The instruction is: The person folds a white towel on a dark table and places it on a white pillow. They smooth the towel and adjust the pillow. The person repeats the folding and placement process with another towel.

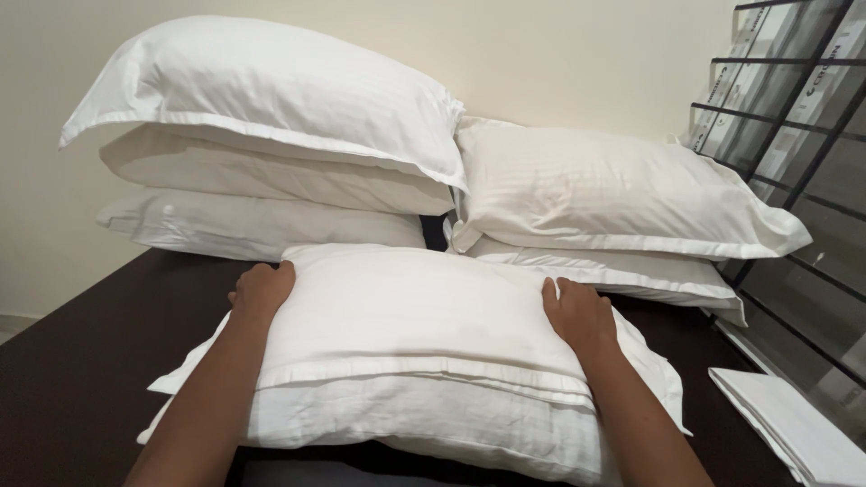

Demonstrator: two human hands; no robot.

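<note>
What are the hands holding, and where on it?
Both hands rest on the front white pillow: left hand at its far left corner, right hand at its far right. Whether they grip is unclear.

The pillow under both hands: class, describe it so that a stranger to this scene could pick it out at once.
On the dark table, two stacks of white pillows stand against the wall: the left stack and the right stack. In front of them lies the pillow, alone and nearest the camera. Only it has the left hand and right hand pressed on it.

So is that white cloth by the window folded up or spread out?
Folded. The white cloth lies flat on the dark surface as a neat narrow stack, with layered edges showing along its side.
</note>
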